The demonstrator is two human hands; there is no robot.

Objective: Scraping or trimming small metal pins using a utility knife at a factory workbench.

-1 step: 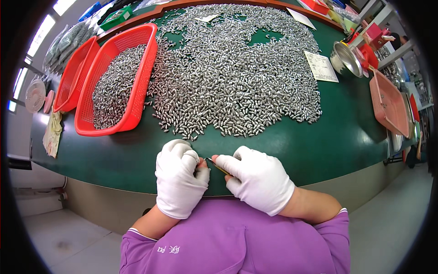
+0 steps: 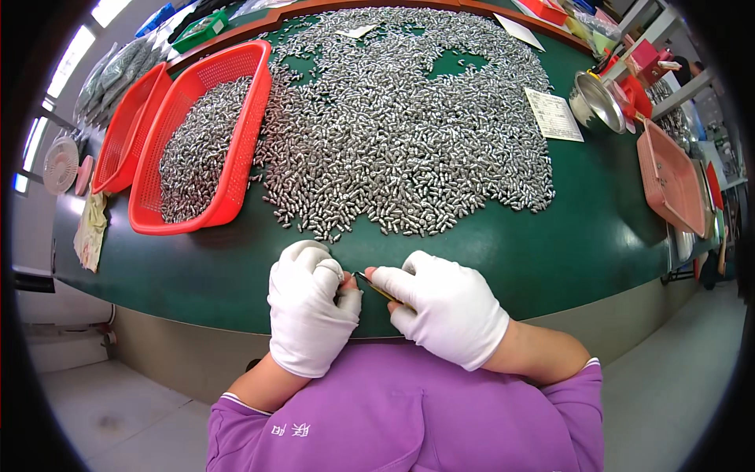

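Both my hands wear white gloves with bare fingertips showing, held close together over the front edge of the green table. My left hand [image 2: 309, 307] is closed, thumb against fingers; whatever it pinches is too small and hidden to make out. In my right hand [image 2: 448, 307] is a slim tool [image 2: 381, 291] with a yellow and dark shaft, its thin dark tip pointing at my left fingertips. Just beyond the hands spreads a broad layer of small silvery metal pieces [image 2: 409, 149], short and ridged.
A red perforated basket [image 2: 255, 134] of similar metal pieces stands at left, beside another red basket [image 2: 118, 161]. At right are a printed sheet [image 2: 554, 116], a steel bowl [image 2: 598, 102] and a pink tray [image 2: 668, 185]. A yellowish cloth [image 2: 91, 232] hangs at the left edge.
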